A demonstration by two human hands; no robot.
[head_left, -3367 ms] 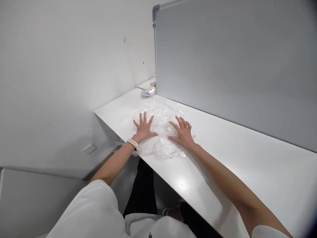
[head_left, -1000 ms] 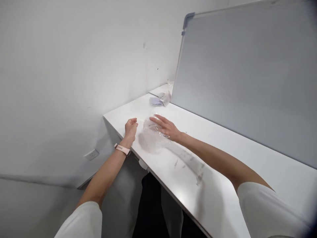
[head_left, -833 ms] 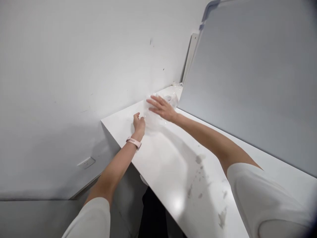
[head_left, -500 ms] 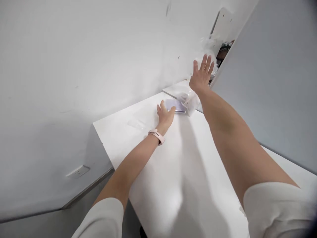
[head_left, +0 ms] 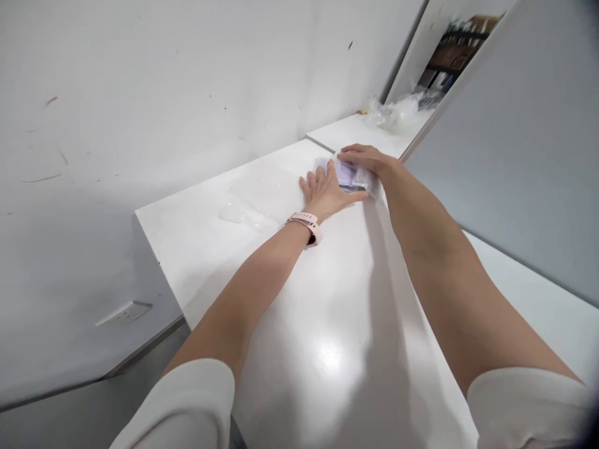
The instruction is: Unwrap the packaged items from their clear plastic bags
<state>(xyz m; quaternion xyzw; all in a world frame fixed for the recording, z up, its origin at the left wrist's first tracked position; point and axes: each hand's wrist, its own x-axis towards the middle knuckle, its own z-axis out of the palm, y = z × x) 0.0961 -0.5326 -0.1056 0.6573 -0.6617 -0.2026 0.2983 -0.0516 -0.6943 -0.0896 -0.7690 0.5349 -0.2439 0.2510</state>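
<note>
A flat purple packet (head_left: 345, 173) in clear plastic lies on the white table near its far edge. My left hand (head_left: 327, 190), with a pink watch band (head_left: 305, 218) at the wrist, rests at the packet's near left side with fingers spread and thumb stretched along the near edge. From the far right, my right hand (head_left: 367, 157) reaches over the packet with its fingers stretched out together; its thumb is hidden. Crumpled clear wrap (head_left: 367, 179) shows at the packet's right end, under my right hand.
Thin clear plastic sheets (head_left: 248, 212) lie on the white table (head_left: 299, 312) left of my hands. A crumpled plastic bag (head_left: 397, 112) sits on the farther table section. A wall runs behind, a grey partition (head_left: 505, 162) stands at right, and a wall socket (head_left: 125, 313) is low at left.
My right hand has come down from above the far table section to the packet. My left hand has shifted right with its fingers spread wider. The view has turned slightly.
</note>
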